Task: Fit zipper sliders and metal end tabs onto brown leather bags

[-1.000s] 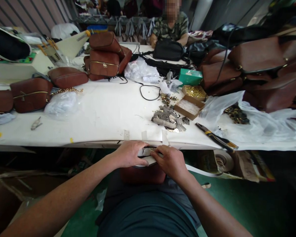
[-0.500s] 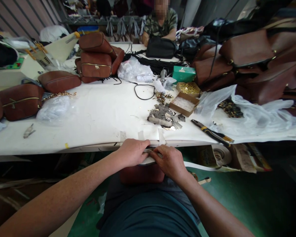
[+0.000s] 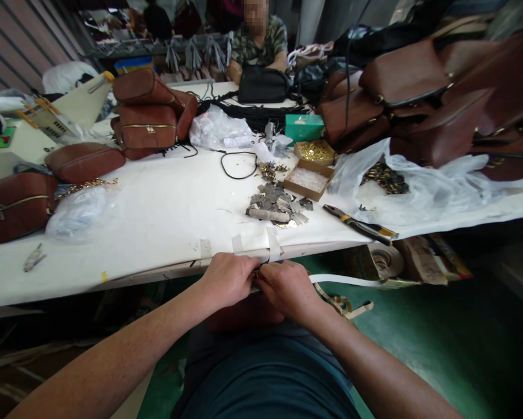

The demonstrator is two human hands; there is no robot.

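A reddish-brown leather bag point(image 3: 244, 314) rests on my lap against the table's front edge, mostly covered by my hands. My left hand point(image 3: 229, 279) is closed on its upper edge, thumb pointing right. Close beside it, my right hand point(image 3: 290, 288) has curled fingers pinching the same edge. A small bit of gold colour shows between my fingertips, too hidden to name. Just beyond my hands, strips of tape point(image 3: 274, 244) stick to the table edge.
On the white table point(image 3: 169, 209) lie metal plates point(image 3: 272, 201), pliers point(image 3: 360, 224), a box of gold fittings point(image 3: 316, 151) and a plastic bag point(image 3: 445, 169). Brown bags point(image 3: 148, 125) are stacked left and right. Tape rolls point(image 3: 386, 260) sit below right. A person point(image 3: 259, 43) sits opposite.
My view has turned slightly right. My hands have drawn closer together over the bag's edge; the pale inner part seen between them before is now covered.
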